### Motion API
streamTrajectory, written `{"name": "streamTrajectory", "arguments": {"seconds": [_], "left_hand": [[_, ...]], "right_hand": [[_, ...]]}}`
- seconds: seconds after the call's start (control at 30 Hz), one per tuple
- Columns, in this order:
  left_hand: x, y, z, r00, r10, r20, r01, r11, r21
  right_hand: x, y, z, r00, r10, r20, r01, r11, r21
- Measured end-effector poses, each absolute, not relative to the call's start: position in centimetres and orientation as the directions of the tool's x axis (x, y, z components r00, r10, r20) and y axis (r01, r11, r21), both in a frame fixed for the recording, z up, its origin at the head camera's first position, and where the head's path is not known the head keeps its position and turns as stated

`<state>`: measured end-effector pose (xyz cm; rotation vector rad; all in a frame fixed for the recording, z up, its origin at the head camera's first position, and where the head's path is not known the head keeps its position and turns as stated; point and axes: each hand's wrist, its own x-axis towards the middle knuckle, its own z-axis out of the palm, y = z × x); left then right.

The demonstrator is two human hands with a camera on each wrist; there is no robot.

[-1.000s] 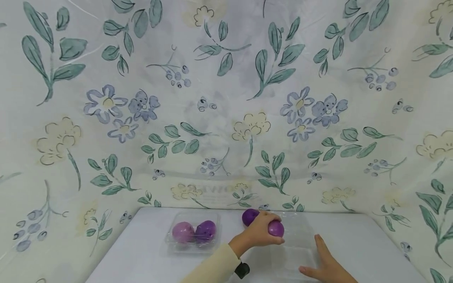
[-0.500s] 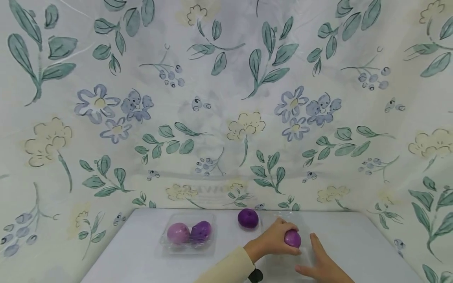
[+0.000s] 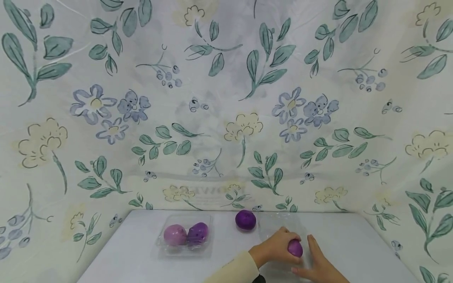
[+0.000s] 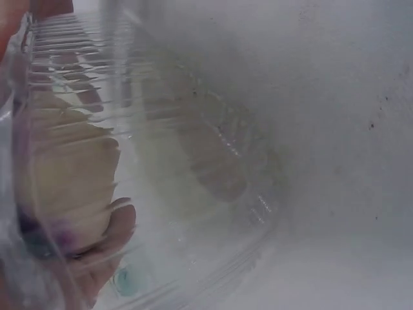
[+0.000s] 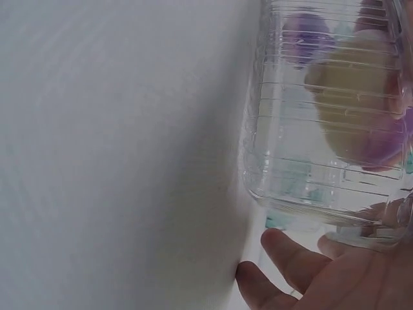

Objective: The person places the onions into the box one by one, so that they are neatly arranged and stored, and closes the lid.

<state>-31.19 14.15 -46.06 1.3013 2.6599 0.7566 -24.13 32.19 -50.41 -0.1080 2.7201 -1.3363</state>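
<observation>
In the head view my left hand [image 3: 276, 248] grips a rounded piece, purple above and cream below [image 3: 295, 248], between thumb and fingers. It is over a clear plastic box [image 3: 263, 228]. The left wrist view shows the cream side [image 4: 71, 168] and curled fingertips through the ribbed plastic wall [image 4: 187, 194]. My right hand [image 3: 323, 265] is at the box's right side, its fingers extended. In the right wrist view those fingers [image 5: 293, 258] lie beside the box's lower corner, and the cream-and-purple piece [image 5: 352, 97] shows behind the clear wall.
A dark purple round object [image 3: 245, 220] lies on the white table [image 3: 134, 251], left of the box's back corner. Farther left, another clear box [image 3: 166, 249] holds a pink-purple round object [image 3: 175, 236] and a dark-spotted purple one [image 3: 198, 234]. A floral cloth [image 3: 212, 98] hangs behind.
My left hand has moved right and toward me with the purple-and-cream piece, away from the dark purple object. My right hand stays beside the box. The head view has turned slightly right.
</observation>
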Motion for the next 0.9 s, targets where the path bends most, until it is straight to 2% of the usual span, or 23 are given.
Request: {"name": "streamTrajectory", "arguments": {"seconds": [0.3, 0.53, 0.67, 0.77, 0.9], "left_hand": [[-31.1, 14.9, -47.4, -0.598, 0.794, 0.113, 0.737, 0.489, 0.466], [-31.2, 15.2, -47.6, -0.578, 0.801, 0.156, 0.762, 0.460, 0.456], [-31.2, 15.4, -47.5, -0.581, 0.804, 0.123, 0.715, 0.433, 0.548], [-31.2, 15.5, -47.5, -0.607, 0.789, 0.091, 0.654, 0.432, 0.621], [-31.6, 15.4, -47.5, -0.626, 0.775, 0.084, 0.625, 0.435, 0.648]], "right_hand": [[-24.1, 32.7, -51.0, -0.989, -0.080, -0.122, 0.053, 0.582, -0.811], [-24.3, 32.3, -50.9, -0.992, -0.106, -0.071, -0.004, 0.586, -0.810], [-24.3, 32.5, -51.0, -0.991, -0.116, -0.066, -0.012, 0.571, -0.821], [-24.3, 32.7, -51.1, -0.991, -0.116, -0.072, -0.005, 0.559, -0.829], [-24.4, 32.6, -50.8, -0.991, -0.105, -0.082, 0.008, 0.569, -0.822]]}}
